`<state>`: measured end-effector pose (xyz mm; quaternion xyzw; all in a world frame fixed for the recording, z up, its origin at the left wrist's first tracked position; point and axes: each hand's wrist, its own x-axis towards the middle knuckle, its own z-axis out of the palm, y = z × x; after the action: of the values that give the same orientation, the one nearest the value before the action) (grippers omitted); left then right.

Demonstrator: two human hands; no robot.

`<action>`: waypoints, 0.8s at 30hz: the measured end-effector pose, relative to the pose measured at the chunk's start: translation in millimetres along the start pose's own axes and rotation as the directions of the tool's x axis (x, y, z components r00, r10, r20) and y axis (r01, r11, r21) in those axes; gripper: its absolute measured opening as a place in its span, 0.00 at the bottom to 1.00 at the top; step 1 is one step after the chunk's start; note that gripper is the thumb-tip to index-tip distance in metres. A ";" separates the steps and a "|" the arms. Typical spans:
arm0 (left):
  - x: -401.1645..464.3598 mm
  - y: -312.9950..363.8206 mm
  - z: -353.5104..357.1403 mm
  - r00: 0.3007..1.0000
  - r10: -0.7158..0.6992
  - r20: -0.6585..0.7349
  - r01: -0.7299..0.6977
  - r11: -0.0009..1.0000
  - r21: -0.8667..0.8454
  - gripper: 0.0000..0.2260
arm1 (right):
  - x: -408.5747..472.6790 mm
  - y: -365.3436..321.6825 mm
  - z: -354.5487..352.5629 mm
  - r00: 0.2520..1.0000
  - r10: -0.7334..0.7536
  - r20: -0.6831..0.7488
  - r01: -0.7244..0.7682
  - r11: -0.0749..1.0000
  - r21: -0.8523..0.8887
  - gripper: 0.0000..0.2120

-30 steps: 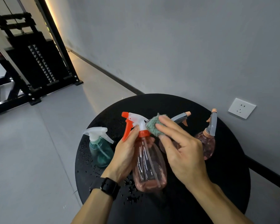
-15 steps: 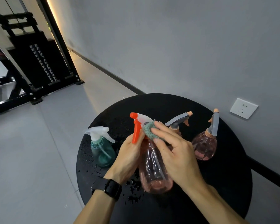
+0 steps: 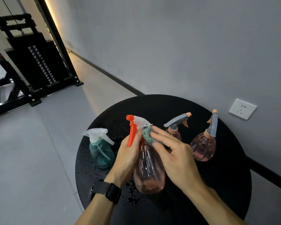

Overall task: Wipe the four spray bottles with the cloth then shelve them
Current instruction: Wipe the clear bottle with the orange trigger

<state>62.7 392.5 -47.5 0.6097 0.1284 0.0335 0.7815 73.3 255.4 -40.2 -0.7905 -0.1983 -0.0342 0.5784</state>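
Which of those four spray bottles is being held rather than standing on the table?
The pink bottle with the orange trigger: the left hand grips its neck. The teal bottle and two grey-topped ones stand untouched.

The right hand (image 3: 173, 157) hides most of the cloth (image 3: 147, 136) and the body of the middle grey-topped bottle (image 3: 175, 127). The left hand (image 3: 127, 157) covers the held bottle's (image 3: 149, 172) neck. The table's (image 3: 217, 192) near edge is cut off by the frame's bottom.
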 end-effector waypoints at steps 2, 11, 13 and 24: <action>0.6 -0.7 -0.7 0.998 0.067 -0.004 -0.066 0.994 0.082 0.12 | -0.3 0.8 0.7 1.000 0.007 -0.014 -0.007 1.000 0.011 0.16; 7.0 -18.9 -14.7 0.982 0.190 -0.002 -0.177 0.918 0.355 0.11 | 1.5 4.4 -4.1 0.997 0.012 -0.081 -0.011 1.000 0.018 0.16; 9.4 -22.7 -19.3 0.978 0.204 -0.030 -0.179 0.911 0.372 0.11 | 2.1 5.5 -4.8 0.996 0.014 -0.085 -0.013 1.000 0.012 0.16; 16.5 -33.0 -44.0 0.974 0.227 0.002 -0.188 0.800 0.571 0.14 | 2.0 9.0 -4.3 0.996 0.010 -0.091 -0.009 1.000 0.013 0.15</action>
<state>64.6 429.0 -91.7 0.8231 0.0908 0.0992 0.5518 79.1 249.7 -46.3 -0.7855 -0.1683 -0.0662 0.5919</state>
